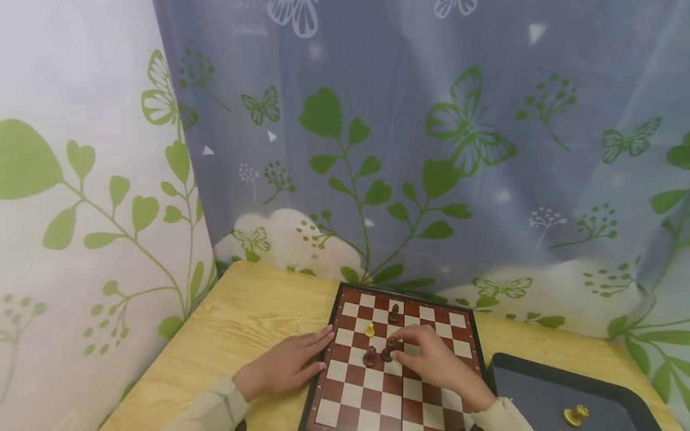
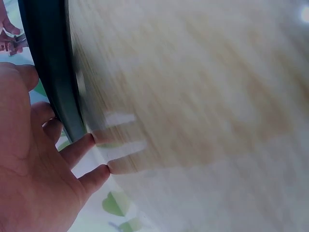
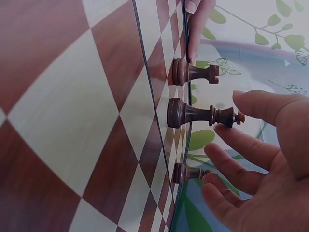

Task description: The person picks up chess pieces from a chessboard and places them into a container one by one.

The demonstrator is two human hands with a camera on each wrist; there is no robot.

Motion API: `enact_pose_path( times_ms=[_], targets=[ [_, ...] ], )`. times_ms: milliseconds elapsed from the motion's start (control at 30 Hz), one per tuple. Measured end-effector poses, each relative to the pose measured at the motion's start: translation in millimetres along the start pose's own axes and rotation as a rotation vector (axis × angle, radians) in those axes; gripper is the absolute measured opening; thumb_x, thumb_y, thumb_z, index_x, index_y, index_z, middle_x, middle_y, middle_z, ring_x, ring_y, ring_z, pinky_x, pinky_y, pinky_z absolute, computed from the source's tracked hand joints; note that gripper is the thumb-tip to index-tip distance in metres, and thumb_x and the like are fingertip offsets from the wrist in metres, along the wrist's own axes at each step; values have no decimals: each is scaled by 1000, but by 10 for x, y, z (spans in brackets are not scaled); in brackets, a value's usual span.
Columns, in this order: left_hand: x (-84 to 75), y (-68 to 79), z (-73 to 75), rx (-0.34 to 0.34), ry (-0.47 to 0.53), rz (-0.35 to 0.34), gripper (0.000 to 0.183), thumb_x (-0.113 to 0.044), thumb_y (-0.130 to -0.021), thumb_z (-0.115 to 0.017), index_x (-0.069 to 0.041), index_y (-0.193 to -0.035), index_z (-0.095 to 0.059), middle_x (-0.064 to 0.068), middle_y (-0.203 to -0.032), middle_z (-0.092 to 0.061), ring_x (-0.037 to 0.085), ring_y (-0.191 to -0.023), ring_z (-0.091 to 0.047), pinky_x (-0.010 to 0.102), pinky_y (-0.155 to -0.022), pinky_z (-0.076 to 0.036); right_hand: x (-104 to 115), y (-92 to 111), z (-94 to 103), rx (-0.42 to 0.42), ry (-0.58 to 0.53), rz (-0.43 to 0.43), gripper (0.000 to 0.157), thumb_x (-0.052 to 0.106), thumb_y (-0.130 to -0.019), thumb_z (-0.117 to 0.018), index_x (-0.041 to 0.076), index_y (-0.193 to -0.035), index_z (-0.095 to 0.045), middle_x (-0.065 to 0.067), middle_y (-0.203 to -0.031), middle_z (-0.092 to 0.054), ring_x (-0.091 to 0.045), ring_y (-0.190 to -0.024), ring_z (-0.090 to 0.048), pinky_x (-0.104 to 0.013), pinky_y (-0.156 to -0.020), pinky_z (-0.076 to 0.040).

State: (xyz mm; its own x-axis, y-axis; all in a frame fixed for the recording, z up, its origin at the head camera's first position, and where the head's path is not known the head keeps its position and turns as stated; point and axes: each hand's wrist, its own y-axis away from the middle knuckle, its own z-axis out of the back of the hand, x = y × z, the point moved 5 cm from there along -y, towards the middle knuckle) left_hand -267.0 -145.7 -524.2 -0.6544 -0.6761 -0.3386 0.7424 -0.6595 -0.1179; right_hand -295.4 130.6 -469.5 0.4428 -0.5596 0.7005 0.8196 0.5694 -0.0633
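A folding chessboard (image 1: 358,392) with brown and cream squares lies on the wooden table. My right hand (image 1: 436,362) pinches the top of a dark king (image 3: 195,113) between thumb and index finger; the king stands upright on the board. Beside it stands a dark rook (image 3: 193,72). Farther back are a gold pawn (image 1: 369,330) and a smaller dark piece (image 1: 395,312), perhaps a bishop. My left hand (image 1: 288,365) rests at the board's left edge with its fingers extended, and in the left wrist view its fingertips touch the table (image 2: 193,96).
To the right of the board sits a dark tray (image 1: 517,389) with a gold rook (image 1: 575,415) in it. Behind the table hangs a patterned curtain (image 1: 377,149) with leaves and butterflies, and another pale one (image 1: 108,203) hangs on the left.
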Motion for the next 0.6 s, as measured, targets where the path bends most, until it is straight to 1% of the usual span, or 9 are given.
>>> enact_pose_path(
  times_ms=[167,300,600],
  targets=[
    [10,-10,-21,14,-1,14,60,-40,-111,-36,-5,-159,-33,10,-167,-28,32,-147,-39,55,-116,-38,5,-8,-1,-12,-16,-26,24,20,-97,-71,6,-117,-72,-9,-123,-67,-41,-123,-57,-58,-100,-51],
    [14,-8,-22,16,1,13,60,-40,-111,-37,-6,-159,-33,9,-167,-28,32,-147,-39,56,-115,-39,25,-23,-4,-27,-20,-32,21,19,-97,-71,7,-114,-73,-8,-121,-68,-39,-121,-59,-56,-98,-52],
    [4,-12,-8,23,1,28,60,-41,-111,-36,-6,-159,-33,9,-167,-28,31,-147,-40,56,-115,-39,21,-82,3,-45,-11,25,15,15,-96,-72,7,-108,-75,-6,-114,-70,-33,-112,-64,-55,-94,-54]
  ],
)
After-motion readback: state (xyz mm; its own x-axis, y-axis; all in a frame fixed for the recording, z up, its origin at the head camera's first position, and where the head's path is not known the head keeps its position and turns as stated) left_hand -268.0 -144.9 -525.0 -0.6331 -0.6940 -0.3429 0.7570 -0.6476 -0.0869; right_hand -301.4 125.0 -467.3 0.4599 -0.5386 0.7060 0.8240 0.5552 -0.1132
